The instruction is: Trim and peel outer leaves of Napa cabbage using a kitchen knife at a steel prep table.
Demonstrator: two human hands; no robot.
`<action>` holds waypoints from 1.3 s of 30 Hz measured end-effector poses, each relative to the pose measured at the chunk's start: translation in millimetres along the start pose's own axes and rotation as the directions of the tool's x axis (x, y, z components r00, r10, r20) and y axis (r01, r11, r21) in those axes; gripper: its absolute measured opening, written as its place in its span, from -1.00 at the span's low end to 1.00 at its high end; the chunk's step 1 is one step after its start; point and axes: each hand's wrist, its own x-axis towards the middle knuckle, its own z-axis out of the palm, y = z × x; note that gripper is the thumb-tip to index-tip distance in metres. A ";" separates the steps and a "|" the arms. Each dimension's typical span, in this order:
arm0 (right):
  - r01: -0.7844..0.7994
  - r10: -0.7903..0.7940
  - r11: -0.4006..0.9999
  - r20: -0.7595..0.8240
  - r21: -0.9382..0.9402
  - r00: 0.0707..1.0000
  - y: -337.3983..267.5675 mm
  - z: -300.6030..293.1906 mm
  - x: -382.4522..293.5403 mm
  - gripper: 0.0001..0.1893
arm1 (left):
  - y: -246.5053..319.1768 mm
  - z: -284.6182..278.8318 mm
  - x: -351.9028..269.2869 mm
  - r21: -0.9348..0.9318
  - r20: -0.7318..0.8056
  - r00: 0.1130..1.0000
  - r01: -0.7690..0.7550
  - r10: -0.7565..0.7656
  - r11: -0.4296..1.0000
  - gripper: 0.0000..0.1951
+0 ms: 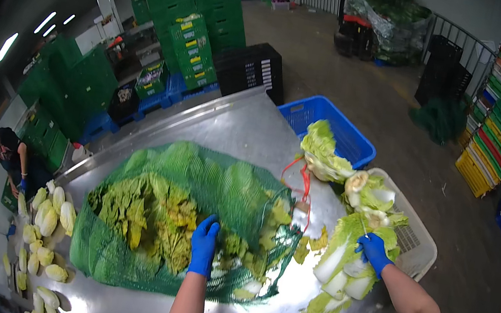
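A green mesh bag (pixel 191 157) lies on its side on the steel table, holding several Chinese cabbages with yellowing outer leaves (pixel 171 222). At the bag's slit, my blue-gloved left hand (pixel 203 249) is next to those leaves; its fingertips' grip is unclear. My blue-gloved right hand (pixel 375 255) is closed around a thin, pale, knife-like tool (pixel 364 227), mostly hidden by the fingers. Beneath and around that hand lie loose cabbage leaves (pixel 339 264) with white ribs. Just beyond it are cut cabbage butts (pixel 357 182) and a leafy piece (pixel 322 151).
The steel table (pixel 232 119) has a raised far edge. Beyond its right side are a blue crate (pixel 302 108) and a pale crate (pixel 422 238). Trimmed cabbages (pixel 46 217) lie at left near another person (pixel 10 153). Red string (pixel 306 185) trails from the bag. Green crates (pixel 196 5) stand behind.
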 end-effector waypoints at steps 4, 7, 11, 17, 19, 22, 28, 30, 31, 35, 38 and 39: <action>0.126 -0.124 0.991 -0.064 0.035 0.990 -29.9 -34.3 -10.0 -0.81 | -26.4 52.6 64.8 -0.333 0.060 0.827 0.544 -0.558 0.770 -0.62; 0.237 -0.236 0.972 0.072 -0.007 0.969 -25.6 -42.1 -44.4 -0.82 | -100.4 41.1 99.6 -0.351 0.261 0.794 0.608 -0.549 0.712 -0.58; 0.219 -0.204 0.974 0.185 -0.065 0.961 -24.4 -26.4 -65.7 -0.81 | -149.1 23.0 107.8 -0.173 0.253 0.916 0.358 -0.310 0.918 -0.56; 0.371 -0.359 0.928 0.296 0.014 0.885 -10.0 -7.3 -66.5 -0.77 | -14.2 98.2 97.1 -0.244 0.268 0.822 0.563 -0.503 0.790 -0.48; 0.408 -0.374 0.913 0.374 -0.015 0.849 -26.6 6.0 -71.3 -0.77 | -42.5 84.6 85.3 -0.245 0.280 0.832 0.545 -0.479 0.802 -0.59; 0.280 -0.265 0.960 0.418 0.026 0.869 -37.7 25.7 -85.0 -0.78 | -72.9 110.4 117.0 -0.250 0.164 0.927 0.370 -0.337 0.895 -0.53; 0.330 -0.356 0.932 0.528 0.147 0.771 -42.0 59.2 -122.0 -0.78 | -84.1 82.3 101.7 -0.421 0.074 0.975 0.220 -0.208 0.880 -0.46; 0.320 -0.352 0.935 0.496 0.152 0.794 -30.2 41.6 -118.9 -0.77 | -19.8 106.1 62.0 -0.504 0.271 0.853 0.521 -0.446 0.689 -0.53; 0.298 -0.323 0.946 0.467 0.128 0.823 -30.4 29.1 -121.2 -0.77 | 5.0 105.3 40.4 -0.488 0.287 0.845 0.534 -0.451 0.691 -0.53; 0.085 -0.091 0.996 0.458 0.034 0.884 -43.6 9.9 -140.2 -0.79 | 49.3 35.9 -67.1 -0.347 0.409 0.623 0.782 -0.667 0.518 -0.55; 0.306 -0.289 0.952 0.421 0.028 0.860 -23.9 11.3 -147.6 -0.78 | 113.5 35.6 -152.8 -0.066 0.341 0.797 0.549 -0.499 0.833 -0.37; 0.320 -0.290 0.948 0.422 0.002 0.859 -24.2 11.6 -151.7 -0.76 | 118.3 32.9 -176.1 0.070 0.351 0.850 0.395 -0.394 0.916 -0.20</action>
